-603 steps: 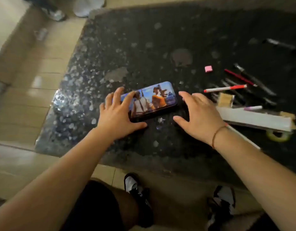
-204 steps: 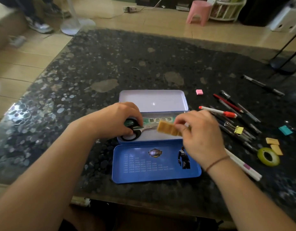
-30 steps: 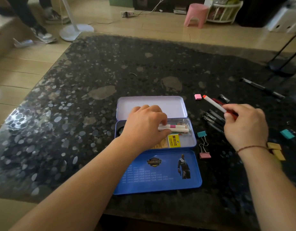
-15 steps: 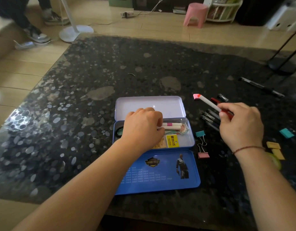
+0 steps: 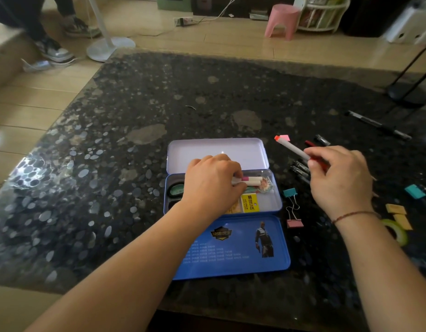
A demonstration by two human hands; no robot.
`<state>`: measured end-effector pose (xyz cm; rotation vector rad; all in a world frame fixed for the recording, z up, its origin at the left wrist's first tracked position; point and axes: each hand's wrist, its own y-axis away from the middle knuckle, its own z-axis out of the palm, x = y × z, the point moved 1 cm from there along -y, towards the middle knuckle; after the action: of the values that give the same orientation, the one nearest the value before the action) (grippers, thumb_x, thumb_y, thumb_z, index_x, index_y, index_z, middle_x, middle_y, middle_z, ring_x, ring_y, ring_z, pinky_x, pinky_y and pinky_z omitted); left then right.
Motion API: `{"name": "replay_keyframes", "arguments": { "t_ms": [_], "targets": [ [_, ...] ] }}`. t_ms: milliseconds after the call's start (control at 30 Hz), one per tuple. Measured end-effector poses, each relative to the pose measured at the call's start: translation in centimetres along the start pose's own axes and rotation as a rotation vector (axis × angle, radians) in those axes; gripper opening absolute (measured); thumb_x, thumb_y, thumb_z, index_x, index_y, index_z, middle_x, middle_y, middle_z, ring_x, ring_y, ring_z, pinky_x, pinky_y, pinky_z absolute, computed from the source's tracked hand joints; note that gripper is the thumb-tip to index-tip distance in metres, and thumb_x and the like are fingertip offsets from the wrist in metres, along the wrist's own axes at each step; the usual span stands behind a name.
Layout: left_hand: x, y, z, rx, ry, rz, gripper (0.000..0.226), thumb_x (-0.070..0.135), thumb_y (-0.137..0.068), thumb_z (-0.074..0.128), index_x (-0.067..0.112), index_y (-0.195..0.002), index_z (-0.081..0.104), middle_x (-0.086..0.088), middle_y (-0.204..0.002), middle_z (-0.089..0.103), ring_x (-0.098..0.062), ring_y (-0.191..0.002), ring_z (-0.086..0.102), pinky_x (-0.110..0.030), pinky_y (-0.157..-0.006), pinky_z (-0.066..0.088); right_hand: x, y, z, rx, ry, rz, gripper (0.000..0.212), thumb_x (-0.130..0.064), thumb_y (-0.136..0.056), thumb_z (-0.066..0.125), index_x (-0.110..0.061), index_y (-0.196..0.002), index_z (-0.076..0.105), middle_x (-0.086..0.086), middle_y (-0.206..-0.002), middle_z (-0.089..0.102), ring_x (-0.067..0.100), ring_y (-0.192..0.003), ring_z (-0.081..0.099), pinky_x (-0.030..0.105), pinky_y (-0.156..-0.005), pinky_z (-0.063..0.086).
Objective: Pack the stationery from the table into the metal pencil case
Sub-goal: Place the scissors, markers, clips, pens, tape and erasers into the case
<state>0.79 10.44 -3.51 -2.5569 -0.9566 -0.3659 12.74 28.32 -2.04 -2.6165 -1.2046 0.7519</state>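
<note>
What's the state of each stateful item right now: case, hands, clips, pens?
Blue metal pencil case: open, partly filled.
Left hand: in the case, on a white pen with pink band.
Right hand: holding a white marker with orange-red cap, lifted.
Teal binder clip: on the table, unpacked.
Pink binder clip: on the table, unpacked.

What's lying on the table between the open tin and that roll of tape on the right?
In the head view, two binder clips, teal and pink, lie between the tin and the tape roll; the right forearm crosses there too.
</note>
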Motion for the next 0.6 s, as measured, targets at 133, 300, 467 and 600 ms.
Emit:
{"name": "replay_keyframes", "arguments": {
  "t_ms": [133,300,467,600],
  "targets": [
    [0.1,0.1,0.1,-0.023,0.024,-0.032,0.016,0.043,-0.079,0.067,0.029,-0.086,0.067,0.01,-0.087,0.062,-0.015,-0.081,0.056,-0.032,-0.074,0.041,-0.4,0.2,-0.2,-0.028,-0.04,-0.041,0.026,-0.013,-0.089,0.059,-0.022,-0.113,0.066,-0.001,-0.107,0.064,0.019,-0.103,0.049,0.028,-0.076,0.038],
    [-1.9,-0.1,-3.0,-0.053,0.288,-0.091,0.016,0.035,-0.083,0.067,0.027,-0.097,0.064,0.011,-0.1,0.062,-0.009,-0.094,0.055,-0.025,-0.083,0.044,-1.9,0.2,-0.1,-0.082,-0.214,-0.215,0.026,-0.006,-0.088,0.058,-0.015,-0.111,0.068,-0.001,-0.104,0.062,0.016,-0.101,0.052,0.024,-0.084,0.037],
    [-7.9,0.5,-6.8,0.053,0.223,-0.393,0.013,0.021,-0.086,0.061,0.025,-0.096,0.069,0.01,-0.087,0.066,-0.011,-0.077,0.06,-0.026,-0.074,0.047,-6.1,2.0,1.9,-0.165,-0.286,-0.44,0.023,-0.001,-0.086,0.061,-0.007,-0.106,0.07,0.006,-0.098,0.06,0.019,-0.094,0.052,0.022,-0.081,0.042],
    [-9.1,0.9,-6.3,-0.127,0.156,-0.391,0.012,0.022,-0.084,0.063,0.026,-0.093,0.07,0.008,-0.089,0.068,-0.011,-0.083,0.06,-0.024,-0.078,0.046,-8.6,3.1,3.8,-0.243,-0.307,-0.534,0.021,-0.001,-0.084,0.065,-0.007,-0.103,0.07,0.006,-0.093,0.061,0.02,-0.09,0.053,0.034,-0.077,0.051]
  ]
}}
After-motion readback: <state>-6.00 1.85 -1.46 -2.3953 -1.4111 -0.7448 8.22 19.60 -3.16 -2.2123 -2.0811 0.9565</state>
